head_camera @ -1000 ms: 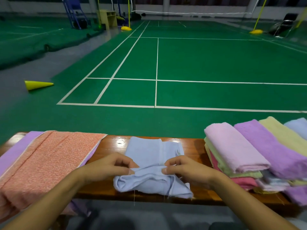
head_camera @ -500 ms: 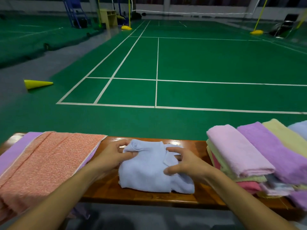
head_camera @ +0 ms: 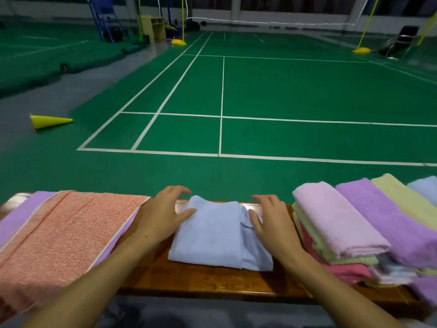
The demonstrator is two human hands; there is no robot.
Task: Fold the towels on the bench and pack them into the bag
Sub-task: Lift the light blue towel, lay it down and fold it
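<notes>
Two hands flank one folded towel, and reading from the left the scene begins with a wide orange patterned cloth (head_camera: 68, 233) over a lilac one, draped on the table (head_camera: 212, 278) well to the outside of the left hand's fingers; whether this is the bag I cannot tell. The left hand (head_camera: 163, 216) sits next, fingers released and loosely spread, its thumb touching the left edge of the light blue towel (head_camera: 212, 235) while the other fingers arch just above the far left corner without curling round anything. The blue towel lies between the two hands, folded into a compact rectangle whose long axis runs away from the person, from the table's near edge toward the court. The right hand (head_camera: 272, 223) rests flat on the towel's right side, fingers (head_camera: 257, 200) released and straight, reaching past the far edge, over a looser flap that sticks out a little. Both hands are about equally near the towel, so either could lift it; I judge the fold nearly finished, with that right flap the part most likely to slip open. Beyond the right hand's fingers, just beside them, stands the pile of folded towels (head_camera: 338, 223) in pink, purple, yellow and green.
</notes>
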